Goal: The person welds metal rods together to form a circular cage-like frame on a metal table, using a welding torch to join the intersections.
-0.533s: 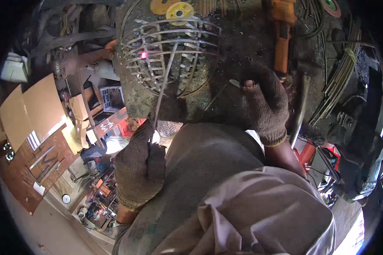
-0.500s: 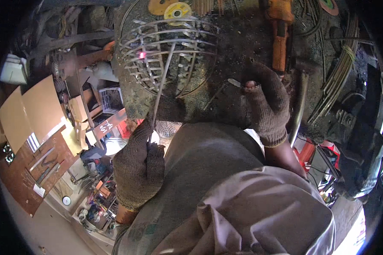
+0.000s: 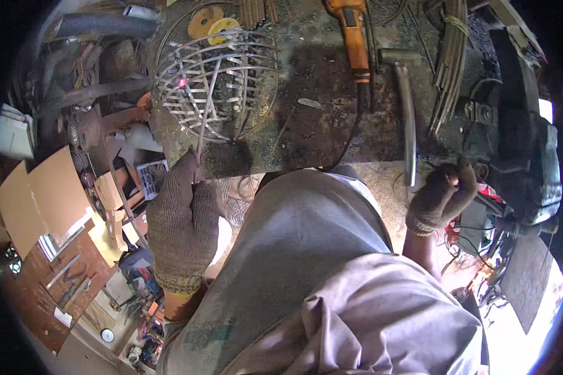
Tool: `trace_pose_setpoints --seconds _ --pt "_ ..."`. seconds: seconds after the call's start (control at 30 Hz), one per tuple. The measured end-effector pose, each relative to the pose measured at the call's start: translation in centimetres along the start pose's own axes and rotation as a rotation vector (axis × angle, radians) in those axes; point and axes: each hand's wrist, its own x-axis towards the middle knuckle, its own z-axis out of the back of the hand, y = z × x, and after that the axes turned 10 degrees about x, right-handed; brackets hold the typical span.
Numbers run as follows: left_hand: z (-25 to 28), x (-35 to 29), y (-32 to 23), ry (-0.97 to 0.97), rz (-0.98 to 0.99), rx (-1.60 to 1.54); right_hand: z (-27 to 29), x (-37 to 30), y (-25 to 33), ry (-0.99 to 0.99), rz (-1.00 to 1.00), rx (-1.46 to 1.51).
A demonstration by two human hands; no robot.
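Head view: rod (image 3: 207, 107) at 11 o'clock crossing grille (image 3: 236, 89), likely light, stiff, best held by its near end, where left hand (image 3: 182, 231) at 8 pinches it, back up, pointing toward 12; right hand (image 3: 439, 201) at 3, fingers half-curled, can't tell if gripping anything.

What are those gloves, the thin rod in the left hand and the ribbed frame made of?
Gloves: matte brown knit, maybe cotton; the stitches show. Rod: probably bare steel, judging by its dull grey sheen. Ribbed frame: likely steel too, unpainted-looking, some bars catching light, others darker.
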Motion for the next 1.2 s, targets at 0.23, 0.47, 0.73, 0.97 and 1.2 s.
trace_pose_setpoints --seconds 0.23,0.47,0.73,0.97,1.2 --pt "0.4 -1.3 -0.3 0.081 0.222 -0.145 9.5 3.9 -1.3 -0.584 0.197 -0.220" --pt "0.0 1.0 0.2 0.122 -0.041 -0.149 14.2 3.7 -3.3 -0.804 0.379 -0.251" --pt "-1.9 0.9 1.1 0.032 0.017 -0.080 24.2 5.9 -5.9 -0.562 -0.067 0.560" --pt "-1.3 0.9 3.0 0.120 -0.029 -0.247 23.2 8.4 -4.2 -0.123 -0.049 0.453" --pt "-0.1 0.1 0.2 -0.067 -0.091 0.059 25.7 10.6 -4.8 0.024 -0.438 0.730"
